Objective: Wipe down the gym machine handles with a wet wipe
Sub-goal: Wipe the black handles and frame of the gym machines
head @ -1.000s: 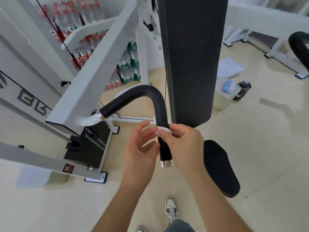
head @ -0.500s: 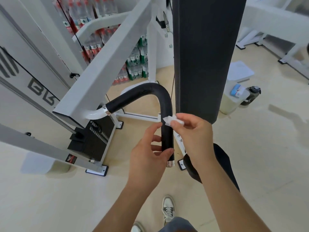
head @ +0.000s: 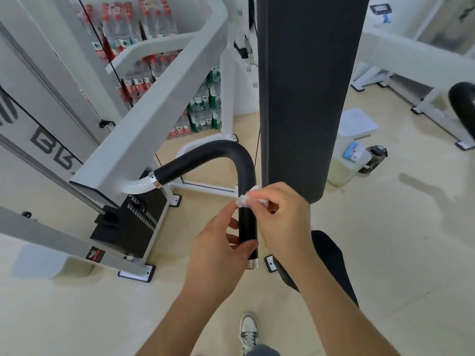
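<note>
Far left of the handle (head: 205,155), low down: black weight stack (head: 128,227) in the white machine frame. A wide white frame beam (head: 144,124) slants up over it, and the handle's white tube comes out from under that beam. Behind the handle, up and a bit left: shrink-wrapped water bottle packs (head: 203,109), red and green labels, stacked on the floor. The handle itself is black foam. It runs up and right from a chrome collar, bends over, then drops straight down to a chrome end cap (head: 252,263). L hand (head: 218,250) grips the lower straight part just above that cap, w/ thumb across the front and fingers curled in from the handle's left side; index tip reaches up to the wet wipe (head: 248,199). The wipe is a small crumpled white wad pressed on the handle's straight part, just below the bend. R hand (head: 285,219) pinches it there between thumb and fingertips, other fingers curled. Below the handle, at the bottom edge: one grey-white shoe (head: 248,330). Just right of the handle: tall black back pad (head: 305,86), upright, w/ black seat (head: 331,263) below it, behind the R forearm. Further right of the handle, on the floor: pale tub (head: 344,173) w/ a blue-white pack (head: 353,152) on top and a dark bottle (head: 375,158) touching its right side.
</note>
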`<state>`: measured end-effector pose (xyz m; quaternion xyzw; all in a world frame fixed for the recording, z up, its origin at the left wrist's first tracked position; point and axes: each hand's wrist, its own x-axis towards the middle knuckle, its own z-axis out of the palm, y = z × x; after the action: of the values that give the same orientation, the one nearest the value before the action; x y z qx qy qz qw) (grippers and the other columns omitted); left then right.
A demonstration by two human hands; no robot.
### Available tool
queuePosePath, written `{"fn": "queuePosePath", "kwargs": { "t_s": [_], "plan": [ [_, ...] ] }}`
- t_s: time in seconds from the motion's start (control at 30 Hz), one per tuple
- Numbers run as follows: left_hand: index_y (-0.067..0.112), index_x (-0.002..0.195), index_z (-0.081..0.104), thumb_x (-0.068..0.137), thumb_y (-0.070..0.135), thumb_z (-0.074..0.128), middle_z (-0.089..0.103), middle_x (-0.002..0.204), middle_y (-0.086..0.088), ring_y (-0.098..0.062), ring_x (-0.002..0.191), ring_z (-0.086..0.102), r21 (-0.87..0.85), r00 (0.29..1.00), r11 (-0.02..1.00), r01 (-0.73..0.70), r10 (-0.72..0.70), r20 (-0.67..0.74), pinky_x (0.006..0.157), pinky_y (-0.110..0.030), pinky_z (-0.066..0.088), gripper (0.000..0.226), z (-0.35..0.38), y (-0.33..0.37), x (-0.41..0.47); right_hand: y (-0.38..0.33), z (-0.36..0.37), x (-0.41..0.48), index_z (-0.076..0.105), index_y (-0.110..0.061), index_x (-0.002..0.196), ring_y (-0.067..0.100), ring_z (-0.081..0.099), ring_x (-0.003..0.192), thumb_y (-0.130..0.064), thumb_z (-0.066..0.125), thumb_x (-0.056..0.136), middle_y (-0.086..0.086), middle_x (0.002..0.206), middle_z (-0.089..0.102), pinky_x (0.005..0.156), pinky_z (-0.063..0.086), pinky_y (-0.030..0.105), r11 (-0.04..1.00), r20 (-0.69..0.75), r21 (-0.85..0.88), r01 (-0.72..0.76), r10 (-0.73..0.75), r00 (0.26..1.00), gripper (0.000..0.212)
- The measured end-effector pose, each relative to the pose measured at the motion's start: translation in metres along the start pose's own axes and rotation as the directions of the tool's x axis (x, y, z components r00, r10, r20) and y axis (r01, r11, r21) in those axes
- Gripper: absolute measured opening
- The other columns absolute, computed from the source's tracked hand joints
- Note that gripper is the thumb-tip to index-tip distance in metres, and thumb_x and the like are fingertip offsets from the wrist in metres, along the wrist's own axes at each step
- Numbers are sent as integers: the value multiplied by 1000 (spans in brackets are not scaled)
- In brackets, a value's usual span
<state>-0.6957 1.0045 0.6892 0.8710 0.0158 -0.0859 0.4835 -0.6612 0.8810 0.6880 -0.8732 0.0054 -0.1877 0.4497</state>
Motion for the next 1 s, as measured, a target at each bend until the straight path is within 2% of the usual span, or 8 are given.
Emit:
{"fn": "queuePosePath", "kwargs": {
  "t_s": [0.07,0.2,0.3,0.4,0.53,0.67,0.8,1.0],
  "plan": [
    [48,130,40,79,22,74,58,95,20,9,74,62,-5,1000,1000,24,-24,5,54,-10,50,66,0,1,1,7,2,27,75,-15,88,1,58,74,-12,69,85,-7,84,65,70,48,9,1000,-47,-21,-6,5,999,8],
    [49,127,40,79,21,74,58,94,19,8,75,62,-2,1000,1000,17,-16,15,60,-16,55,66,-3,2,0,21,11,3,71,-15,78,6,57,70,-7,63,87,-6,76,61,65,51,26,996,30,-83,-43,45,999,14],
    [53,123,39,79,22,75,57,93,20,10,75,60,1,1000,1000,15,-15,27,59,-12,53,64,-2,1,3,15,2,-22,74,-15,86,3,62,80,-8,68,85,-9,84,67,70,52,15,997,-61,59,-59,62,996,10],
    [54,123,38,78,23,75,56,93,21,11,75,59,21,999,999,34,-35,25,55,-7,49,66,-3,2,4,3,0,3,75,-13,90,-5,59,78,-11,71,83,-9,90,64,74,47,6,997,-28,-6,74,-74,997,8],
    [53,125,37,79,22,75,56,96,21,5,76,62,8,999,999,41,-41,22,57,-12,52,67,-5,4,3,-4,4,27,75,-12,90,-2,55,74,-8,70,84,-2,91,64,72,50,10,989,-5,-81,125,-126,992,9],
    [49,125,38,79,28,74,58,95,23,7,75,62,35,1000,999,18,-19,6,65,-17,56,63,-5,5,1,-11,5,10,74,-10,81,11,57,73,-8,72,81,1,83,62,66,52,21,925,121,-246,289,-267,956,3],
    [51,124,38,77,27,74,58,96,23,5,79,62,30,999,999,38,-38,-7,70,-23,57,64,-4,5,0,-19,10,47,75,-12,87,13,55,76,-11,66,85,1,86,58,67,44,21,911,142,-319,261,-227,964,9],
    [46,122,43,77,33,71,57,96,22,6,82,58,90,999,996,5,-1,-53,70,-12,48,54,-6,5,2,-18,1,37,76,-15,83,7,47,76,-11,69,83,-2,84,57,65,38,17,873,343,-314,372,-261,902,8]
  ]
}}
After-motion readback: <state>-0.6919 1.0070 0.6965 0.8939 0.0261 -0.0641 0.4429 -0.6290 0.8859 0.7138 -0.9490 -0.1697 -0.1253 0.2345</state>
